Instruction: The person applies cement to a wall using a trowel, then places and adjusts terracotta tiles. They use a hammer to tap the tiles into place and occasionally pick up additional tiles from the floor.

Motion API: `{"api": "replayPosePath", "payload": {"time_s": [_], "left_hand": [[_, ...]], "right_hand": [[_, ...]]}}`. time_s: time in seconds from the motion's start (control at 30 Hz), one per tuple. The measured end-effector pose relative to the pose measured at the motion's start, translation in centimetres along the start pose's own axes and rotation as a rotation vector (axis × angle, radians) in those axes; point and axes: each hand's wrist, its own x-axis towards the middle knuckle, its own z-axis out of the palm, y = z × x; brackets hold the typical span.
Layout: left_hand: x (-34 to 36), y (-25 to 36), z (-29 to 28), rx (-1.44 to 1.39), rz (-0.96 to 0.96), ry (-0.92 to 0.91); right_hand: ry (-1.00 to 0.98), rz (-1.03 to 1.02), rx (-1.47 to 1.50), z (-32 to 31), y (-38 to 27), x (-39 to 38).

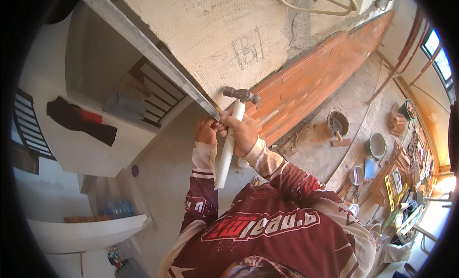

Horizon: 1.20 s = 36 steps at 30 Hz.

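Observation:
My right hand (245,133) is closed round the pale handle of a ball-peen hammer (226,156), just below its dark metal head. The hammer head points up beside the wall's edge, and the handle's free end hangs toward my chest. My right thumb and fingertips meet the lower end of a long grey bar (167,70) that runs along the edge of the plastered wall (205,43). Close beside it, my left hand (206,130) is closed, its fingers curled at the bar's end. Whatever lies between the two hands' fingertips is too small and hidden to name.
Orange brick-like tiles (306,77) cover the lower wall on the right. On the floor there stand buckets (376,145), a mortar tub (337,123), stacked tiles and a yellow level (388,193). To the left, a dark garment (79,119) lies on a white ledge near railings (160,89).

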Motion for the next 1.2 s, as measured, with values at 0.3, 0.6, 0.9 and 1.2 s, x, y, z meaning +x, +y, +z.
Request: {"api": "replayPosePath", "payload": {"time_s": [0.3, 0.6, 0.9, 1.2], "left_hand": [[-0.8, 1.0, 1.3, -0.189, -0.124, 0.178], [-4.3, 1.7, 2.5, 0.439, 0.550, 0.231], [-4.2, 3.9, 4.2, 0.751, 0.909, 0.115], [-4.7, 2.8, 4.9, 0.478, 0.745, 0.272]], "right_hand": [[0.043, 0.070, 0.024, -0.9, 0.6, -1.8], [0.052, 0.102, 0.121, 0.2, 2.3, -2.2], [0.034, 0.208, 0.032, -0.2, 1.8, -2.2], [0.082, 0.137, -0.030, -3.0, 0.3, -3.2]]}}
